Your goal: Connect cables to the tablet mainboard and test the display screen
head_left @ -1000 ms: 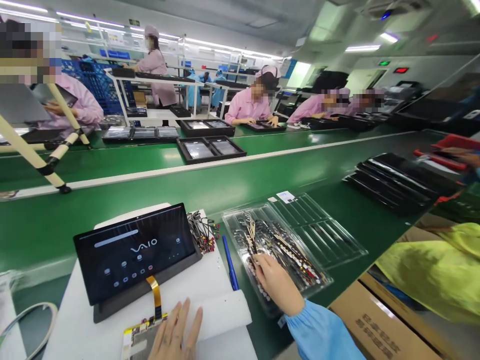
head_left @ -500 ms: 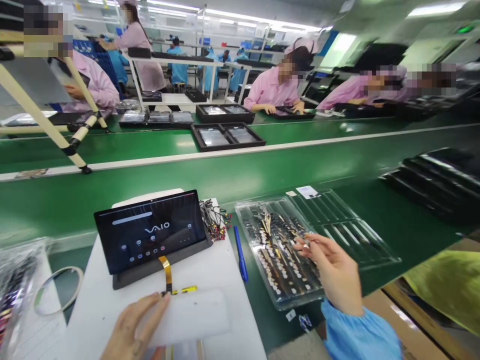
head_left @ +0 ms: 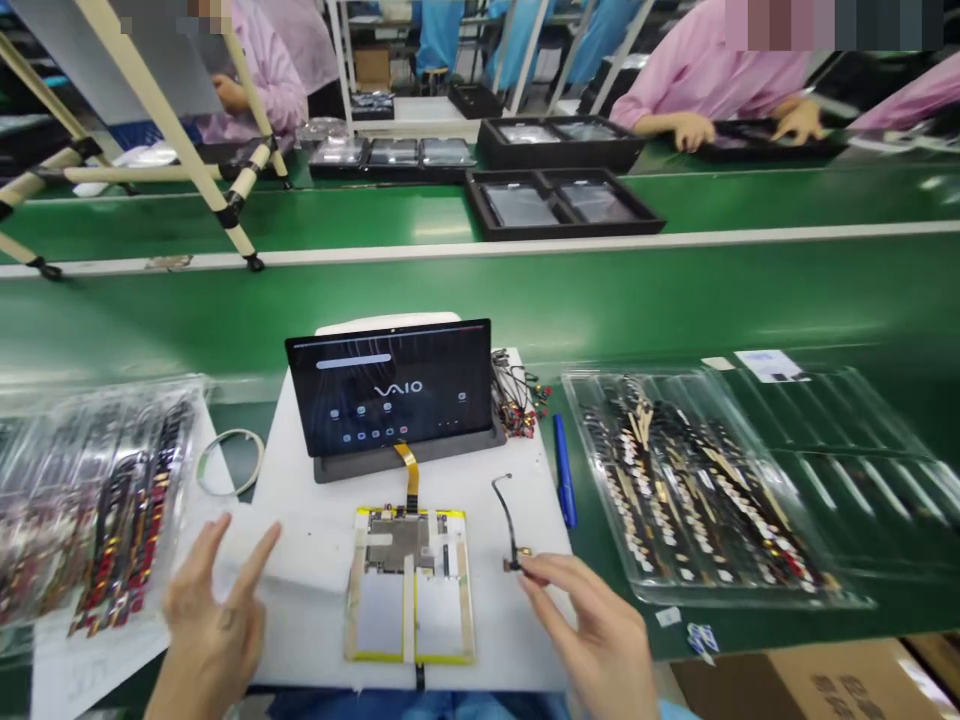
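Right hand (head_left: 592, 630) pinches what looks like a cable (head_left: 508, 520), fingers narrow; left hand (head_left: 214, 620) open wide; tablet (head_left: 388, 385) reads VAIO.

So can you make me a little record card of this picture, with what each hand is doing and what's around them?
Left hand: open, over a white foam sheet
Right hand: holding a thin black cable by its end
Tablet: upright, VAIO on screen
Link: yellow ribbon cable to a circuit board panel
Nearby: blue pen, clear plastic tray of cables
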### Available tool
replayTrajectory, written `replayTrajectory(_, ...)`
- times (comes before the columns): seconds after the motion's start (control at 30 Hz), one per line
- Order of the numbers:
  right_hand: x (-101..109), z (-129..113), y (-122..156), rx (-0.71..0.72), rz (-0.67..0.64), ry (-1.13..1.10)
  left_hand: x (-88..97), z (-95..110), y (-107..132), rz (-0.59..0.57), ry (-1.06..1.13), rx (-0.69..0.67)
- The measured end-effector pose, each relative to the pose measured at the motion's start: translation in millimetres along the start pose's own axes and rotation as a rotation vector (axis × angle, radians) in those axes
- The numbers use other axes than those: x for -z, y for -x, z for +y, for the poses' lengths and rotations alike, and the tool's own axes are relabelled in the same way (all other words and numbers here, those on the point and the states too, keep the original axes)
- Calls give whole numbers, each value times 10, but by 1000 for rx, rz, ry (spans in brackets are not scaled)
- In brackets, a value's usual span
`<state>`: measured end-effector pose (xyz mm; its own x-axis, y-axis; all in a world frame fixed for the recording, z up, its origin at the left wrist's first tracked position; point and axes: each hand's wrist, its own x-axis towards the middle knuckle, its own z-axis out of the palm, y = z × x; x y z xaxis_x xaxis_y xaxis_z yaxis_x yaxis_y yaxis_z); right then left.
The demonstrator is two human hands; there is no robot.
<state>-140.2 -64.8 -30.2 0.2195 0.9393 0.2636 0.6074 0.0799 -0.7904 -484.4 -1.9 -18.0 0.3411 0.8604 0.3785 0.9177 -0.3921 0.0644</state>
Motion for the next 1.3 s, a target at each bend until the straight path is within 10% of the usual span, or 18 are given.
replayTrajectory(0.17, -314, -144, 24, -42, -117, -143, 142, 726, -384, -16, 256, -338)
replayTrajectory(0.37, -375, -185, -59, 44, -105, -124, -98, 1190, -522, -129, 379, -518)
replayTrajectory(1.13, -339, -224, -31, -3, -117, -164, -207, 1227, -504, -93, 319, -581)
replayTrajectory(1.3, -351, -218, -38, 1, -104, -160, -191, 1400, -536, -145, 300, -355)
